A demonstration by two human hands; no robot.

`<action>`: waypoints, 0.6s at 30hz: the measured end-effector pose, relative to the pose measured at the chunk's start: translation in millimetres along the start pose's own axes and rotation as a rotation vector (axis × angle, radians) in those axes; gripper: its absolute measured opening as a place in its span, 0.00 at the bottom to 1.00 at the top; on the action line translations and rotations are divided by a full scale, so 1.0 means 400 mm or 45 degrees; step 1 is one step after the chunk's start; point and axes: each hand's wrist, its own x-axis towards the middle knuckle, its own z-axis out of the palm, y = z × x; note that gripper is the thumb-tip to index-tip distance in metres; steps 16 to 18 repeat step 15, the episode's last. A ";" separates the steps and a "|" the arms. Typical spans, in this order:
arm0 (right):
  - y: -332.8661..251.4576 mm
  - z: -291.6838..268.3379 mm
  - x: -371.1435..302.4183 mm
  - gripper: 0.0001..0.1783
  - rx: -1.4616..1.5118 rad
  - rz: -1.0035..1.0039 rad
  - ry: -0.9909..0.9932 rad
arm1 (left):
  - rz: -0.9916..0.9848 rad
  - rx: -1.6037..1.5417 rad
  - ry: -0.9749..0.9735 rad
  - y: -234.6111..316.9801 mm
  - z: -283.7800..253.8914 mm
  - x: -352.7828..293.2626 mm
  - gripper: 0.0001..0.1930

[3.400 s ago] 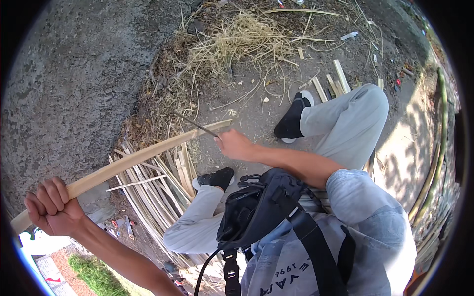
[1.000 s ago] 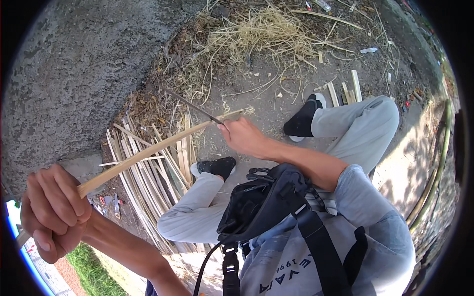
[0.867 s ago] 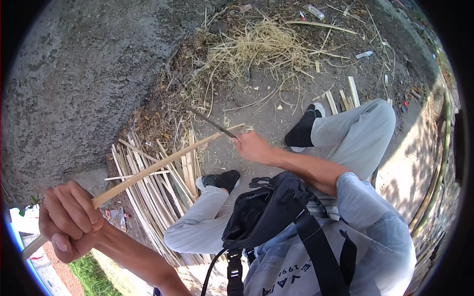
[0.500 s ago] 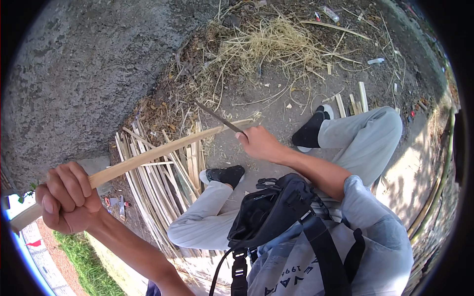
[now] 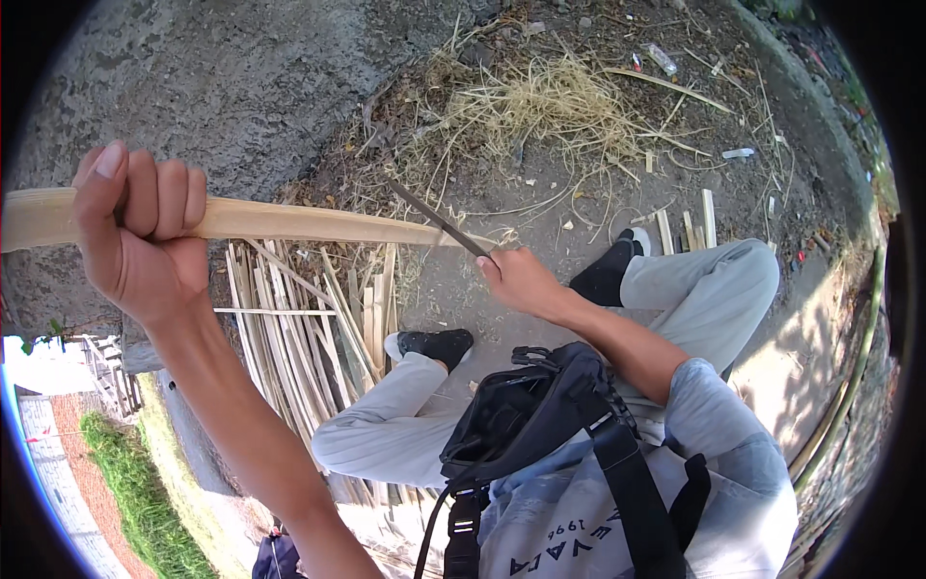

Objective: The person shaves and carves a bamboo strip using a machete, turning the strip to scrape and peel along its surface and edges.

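My left hand (image 5: 149, 222) is closed round a long, pale strip of split bamboo (image 5: 309, 222), raised at the far left. The strip runs level to the right and narrows toward its tip. In my right hand (image 5: 521, 280) is a knife (image 5: 429, 214) with a dark, narrow blade pointing up and to the left. Its blade crosses the strip near the thin right end and appears to touch it. The knife's handle is hidden inside my closed fingers.
Many cut bamboo strips (image 5: 289, 338) lie in a pile left of my feet. A heap of thin shavings (image 5: 540, 101) covers the ground ahead. A rough grey rock or concrete slab (image 5: 222, 96) rises at upper left. A black bag (image 5: 531, 415) hangs at my chest.
My left hand has risen with the bamboo strip, which has swung from slanting to nearly level. The right hand with the knife has shifted slightly right and down in the picture.
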 end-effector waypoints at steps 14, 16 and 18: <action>-0.004 -0.033 -0.011 0.19 -0.194 0.172 -0.175 | 0.022 0.051 0.052 -0.008 -0.004 0.012 0.20; -0.002 -0.038 -0.008 0.18 -0.138 0.221 -0.189 | 0.014 0.015 -0.016 -0.010 -0.010 0.010 0.16; -0.002 -0.038 -0.008 0.18 -0.138 0.221 -0.189 | 0.014 0.015 -0.016 -0.010 -0.010 0.010 0.16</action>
